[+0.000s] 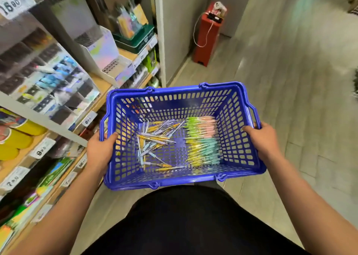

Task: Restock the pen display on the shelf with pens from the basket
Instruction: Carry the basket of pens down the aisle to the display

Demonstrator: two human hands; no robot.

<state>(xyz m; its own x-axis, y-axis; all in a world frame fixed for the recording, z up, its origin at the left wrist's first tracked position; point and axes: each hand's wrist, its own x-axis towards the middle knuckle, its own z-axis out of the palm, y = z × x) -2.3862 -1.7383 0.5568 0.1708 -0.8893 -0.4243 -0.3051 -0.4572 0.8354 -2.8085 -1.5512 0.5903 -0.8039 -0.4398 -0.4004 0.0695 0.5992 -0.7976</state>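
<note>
The pen display (48,76) at the left is blurred by motion; fingers of the left hand (98,150) and right hand (265,140) are hidden behind the basket (174,182).

Open floor (290,99) right of basket (174,182); crowded shelf (101,83) close on left.

Wooden shelving fills the left side, blurred by motion. On the upper shelf (126,53) a tiered pen display (44,76) of dark compartments stands nearest. Just beyond it is a white cardboard display box (104,55), and farther still a dark green tray (135,39) holding pastel items. White price tags (88,119) hang along the shelf edges. Yellow packages (17,138) lie on the shelf below, at the near left. The grey plank floor (290,109) spreads to the right. A red stand (206,37) sits on it against the far wall.
</note>
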